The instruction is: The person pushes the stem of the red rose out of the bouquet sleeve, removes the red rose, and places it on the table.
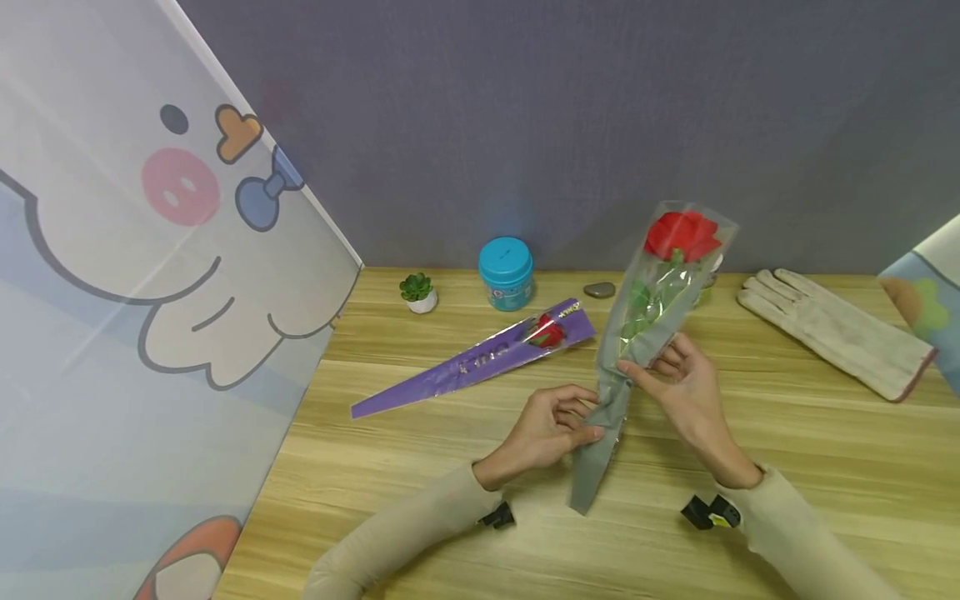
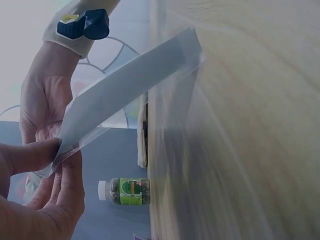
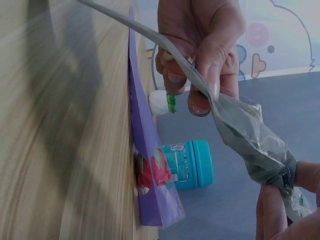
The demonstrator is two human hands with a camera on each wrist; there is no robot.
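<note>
A red artificial rose [image 1: 681, 237] stands in a clear and grey wrapping sleeve [image 1: 596, 467], tilted above the table. My left hand [image 1: 543, 429] pinches the grey lower part between thumb and fingers. Higher up, just below the green stem, my right hand [image 1: 686, 392] pinches the sleeve, which is gathered and creased there. In the left wrist view the flat grey tail [image 2: 135, 82] of the sleeve slants down toward the tabletop. From the right wrist the crumpled grey wrap [image 3: 255, 140] shows between both hands.
A second rose in a purple sleeve [image 1: 427, 382] lies to the left. Along the back are a small potted succulent [image 1: 417, 292], a blue-lidded jar [image 1: 506, 273], a grey stone [image 1: 599, 290] and pale gloves [image 1: 836, 332]. A white-capped bottle [image 2: 127, 191] stands behind the wrapped rose.
</note>
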